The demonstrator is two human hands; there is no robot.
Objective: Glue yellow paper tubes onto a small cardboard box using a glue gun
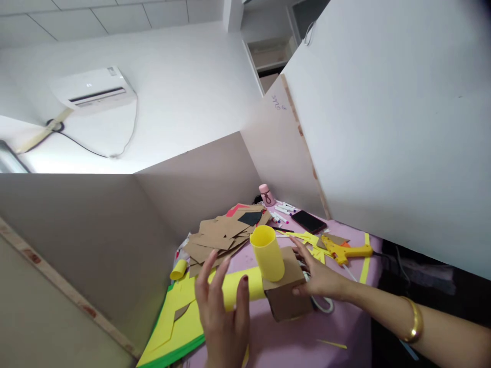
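A small brown cardboard box (288,302) rests on the purple table cover. One yellow paper tube (270,255) stands upright on its top, its open end facing up. A second yellow tube (240,287) lies level against the box's left side. My right hand (316,273) grips the box's right side, thumb toward me and fingers at the far edge, partly hidden. In front of the level tube, my left hand (223,312) is raised with its fingers spread, holding nothing; it covers part of that tube, and whether it touches it I cannot tell.
Cardboard pieces (215,235) are piled behind. A yellow glue gun (347,250), a phone (309,222), several markers (282,217) and a pink bottle (267,196) lie right and back. Yellow sheets (169,312) and a small yellow roll (178,269) sit left. Grey partitions (207,174) enclose the table.
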